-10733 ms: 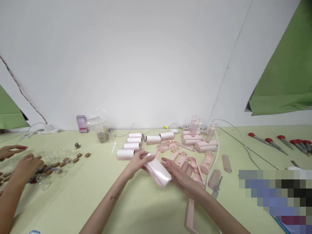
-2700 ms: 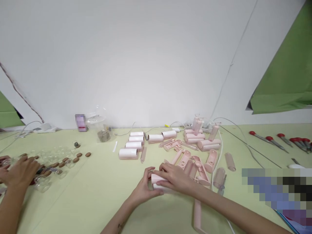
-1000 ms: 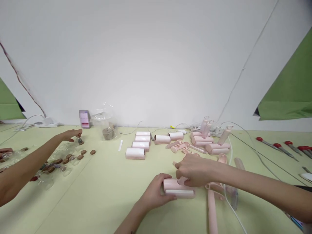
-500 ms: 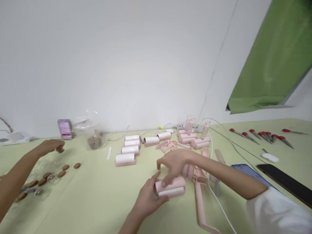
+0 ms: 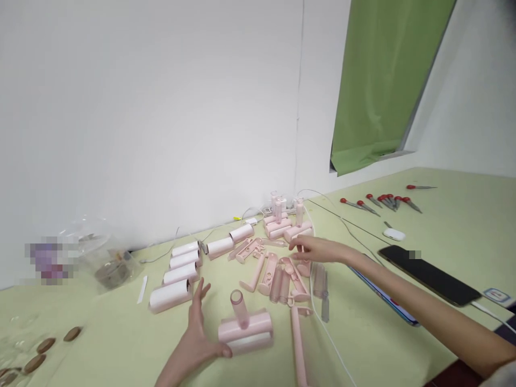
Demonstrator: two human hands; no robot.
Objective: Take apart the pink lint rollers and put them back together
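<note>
My left hand rests open on the table, fingers spread, thumb touching the left end of the pink lint roller housing. The housing lies on its side in front of me, its short handle socket pointing up and a white strip of roll showing along its near edge. My right hand reaches out, open, over the loose pink handles, holding nothing; whether a fingertip touches a part is hard to tell. The housing looks like light, rigid, smooth plastic, apt to slide or roll. Grip it across both ends or by the socket, not by the sticky roll face
</note>
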